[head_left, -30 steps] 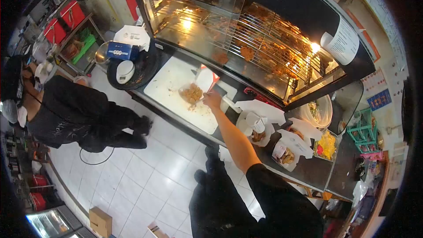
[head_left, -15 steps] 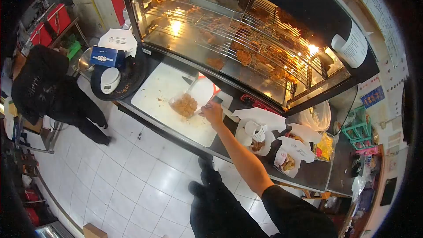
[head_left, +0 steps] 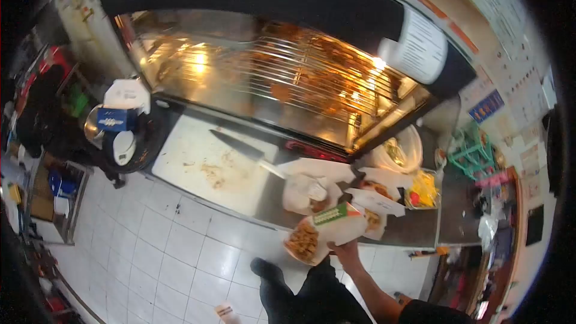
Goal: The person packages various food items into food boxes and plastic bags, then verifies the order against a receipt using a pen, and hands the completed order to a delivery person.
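**Filled carton in the right hand**

The right hand [head_left: 346, 253]'s fingers [head_left: 337, 246] are closed on the edge of an open carton [head_left: 343, 231] of browned pieces [head_left: 302, 242], by the desk [head_left: 408, 237]'s near edge. Lettering on its green label [head_left: 330, 214] and the left blue box [head_left: 117, 120] is unreadable.

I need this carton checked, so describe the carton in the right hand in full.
The carton looks like thin white card, with a green printed panel, its lettering too blurred to read, and orange-red along an edge. It is open, with brown, chopped-looking food heaped at its left end in view. It is held up at the counter's near edge, in front of other open boxes. The right hand grips its near side; its underside is hidden.
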### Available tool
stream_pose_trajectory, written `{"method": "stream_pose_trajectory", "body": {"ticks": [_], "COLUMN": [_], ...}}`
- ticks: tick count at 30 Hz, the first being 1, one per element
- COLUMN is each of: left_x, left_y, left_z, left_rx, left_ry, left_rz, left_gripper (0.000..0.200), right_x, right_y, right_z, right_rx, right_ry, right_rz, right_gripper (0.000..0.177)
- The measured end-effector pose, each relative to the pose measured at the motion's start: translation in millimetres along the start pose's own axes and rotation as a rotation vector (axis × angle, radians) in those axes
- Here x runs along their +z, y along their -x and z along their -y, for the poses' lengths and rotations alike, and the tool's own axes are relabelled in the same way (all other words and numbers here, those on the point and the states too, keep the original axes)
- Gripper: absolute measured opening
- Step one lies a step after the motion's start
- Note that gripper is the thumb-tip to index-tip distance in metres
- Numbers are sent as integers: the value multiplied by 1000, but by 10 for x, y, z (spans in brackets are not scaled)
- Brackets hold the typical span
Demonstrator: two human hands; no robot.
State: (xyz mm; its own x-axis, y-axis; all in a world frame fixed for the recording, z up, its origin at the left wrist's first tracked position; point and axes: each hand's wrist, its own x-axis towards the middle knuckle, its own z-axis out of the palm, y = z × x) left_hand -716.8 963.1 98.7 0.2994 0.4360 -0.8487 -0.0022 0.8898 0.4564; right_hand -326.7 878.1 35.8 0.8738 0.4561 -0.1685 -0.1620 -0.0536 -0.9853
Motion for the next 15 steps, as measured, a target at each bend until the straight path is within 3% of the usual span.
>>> {"method": "stream_pose_trajectory", "body": {"ticks": [4, 5, 7, 9, 11, 13, 15], "left_x": [482, 608, 1146, 1972, 2715, 3136, 3864], "left_y": [-423, -540, -706, -670, -609, -953, -813], "left_z": [169, 183, 332, 671, 1110, 1818, 2426], "left_rx": [-11, -68, -117, -119, -80, -218, -347], "left_ry": [136, 58, -21, -68, -348, -589, -503], "left_rz": [28, 165, 286, 278, 476, 684, 885], "left_gripper": [55, 59, 64, 66, 70, 70, 67], "right_x": [-1798, -2128, -2657, -3339, -4069, -4730, -5339], "right_y": [784, 886, 1056, 1158, 1151, 1071, 1009], "right_z": [-303, -69, -5, 20, -199, -435, -828], "right_rx": [109, 409, 259, 264, 289, 273, 278], "right_ry": [172, 256, 59, -7, 11, -13, -12], "right_rz": [-231, -327, -586, -686, -809, -867, -879], "right_gripper": [49, 39, 26, 23, 23, 26, 29]}}
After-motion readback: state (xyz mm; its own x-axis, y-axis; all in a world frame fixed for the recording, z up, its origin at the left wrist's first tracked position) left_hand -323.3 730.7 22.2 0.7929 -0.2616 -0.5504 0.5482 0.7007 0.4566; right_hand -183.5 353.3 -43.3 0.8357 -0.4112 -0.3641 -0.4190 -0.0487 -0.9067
